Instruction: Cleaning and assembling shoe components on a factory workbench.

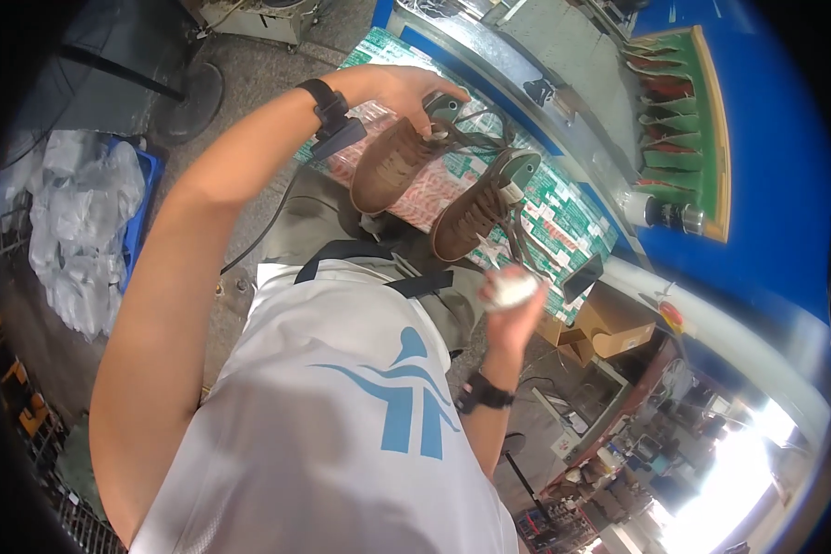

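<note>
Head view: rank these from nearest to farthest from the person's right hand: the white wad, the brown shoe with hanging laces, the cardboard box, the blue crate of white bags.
1. white wad, in the right hand.
2. brown shoe, just above.
3. cardboard box, beside it.
4. blue crate, far across.

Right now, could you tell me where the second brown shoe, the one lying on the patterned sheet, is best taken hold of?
Probably at the heel collar of the free brown shoe, coming from the upper side. Its green-lined opening faces up and away, and its toe points toward the person. The left hand grips the other shoe there. The right hand holds a white wad.
</note>
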`<control>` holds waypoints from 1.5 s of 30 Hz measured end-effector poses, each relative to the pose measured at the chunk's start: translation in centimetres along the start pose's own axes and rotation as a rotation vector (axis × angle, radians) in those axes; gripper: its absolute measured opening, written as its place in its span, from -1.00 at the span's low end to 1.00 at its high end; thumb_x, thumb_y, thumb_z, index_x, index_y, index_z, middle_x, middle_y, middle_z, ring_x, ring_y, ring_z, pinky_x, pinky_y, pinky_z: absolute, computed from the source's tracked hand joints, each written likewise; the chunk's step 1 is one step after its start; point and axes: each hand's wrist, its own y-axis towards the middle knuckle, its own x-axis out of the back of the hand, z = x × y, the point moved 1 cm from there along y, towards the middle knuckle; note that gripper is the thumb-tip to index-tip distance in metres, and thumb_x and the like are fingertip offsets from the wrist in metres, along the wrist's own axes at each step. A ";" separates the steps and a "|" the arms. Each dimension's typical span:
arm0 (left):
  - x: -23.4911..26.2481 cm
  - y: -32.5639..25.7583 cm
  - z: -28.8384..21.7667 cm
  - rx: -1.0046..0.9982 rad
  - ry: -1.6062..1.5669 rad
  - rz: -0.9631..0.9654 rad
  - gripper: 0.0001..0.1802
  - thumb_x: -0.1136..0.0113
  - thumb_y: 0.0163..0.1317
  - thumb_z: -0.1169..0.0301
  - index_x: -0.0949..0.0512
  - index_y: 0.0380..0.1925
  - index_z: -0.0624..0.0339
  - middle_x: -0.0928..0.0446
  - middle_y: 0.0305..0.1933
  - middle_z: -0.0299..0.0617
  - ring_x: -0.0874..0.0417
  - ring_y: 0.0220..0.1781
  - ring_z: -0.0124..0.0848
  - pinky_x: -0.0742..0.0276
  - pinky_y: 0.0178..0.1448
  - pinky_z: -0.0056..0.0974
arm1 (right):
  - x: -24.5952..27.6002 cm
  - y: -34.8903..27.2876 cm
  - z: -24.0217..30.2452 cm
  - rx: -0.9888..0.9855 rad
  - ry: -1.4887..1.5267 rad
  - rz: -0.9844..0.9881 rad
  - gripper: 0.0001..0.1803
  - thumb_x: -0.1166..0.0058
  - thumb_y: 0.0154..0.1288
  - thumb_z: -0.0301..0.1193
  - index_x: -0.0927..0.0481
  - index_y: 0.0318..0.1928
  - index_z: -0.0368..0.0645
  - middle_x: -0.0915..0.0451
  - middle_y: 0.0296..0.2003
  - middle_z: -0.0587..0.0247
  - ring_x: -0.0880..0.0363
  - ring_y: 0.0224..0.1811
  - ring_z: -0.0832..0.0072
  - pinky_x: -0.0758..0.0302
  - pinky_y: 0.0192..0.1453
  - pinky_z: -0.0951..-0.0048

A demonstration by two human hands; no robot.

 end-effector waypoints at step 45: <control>0.3 0.4 -1.6 0.101 0.120 0.022 -0.17 -0.57 0.29 0.26 -0.50 0.58 -0.28 -0.74 0.25 0.07 -0.79 0.04 -0.08 -0.66 0.22 -0.06 | -22.1 8.9 -5.2 0.497 -1.180 0.390 -0.20 -0.38 0.18 -0.14 -0.61 0.32 -0.47 -0.69 0.04 -0.26 -0.70 0.15 -0.11 -0.60 0.30 0.09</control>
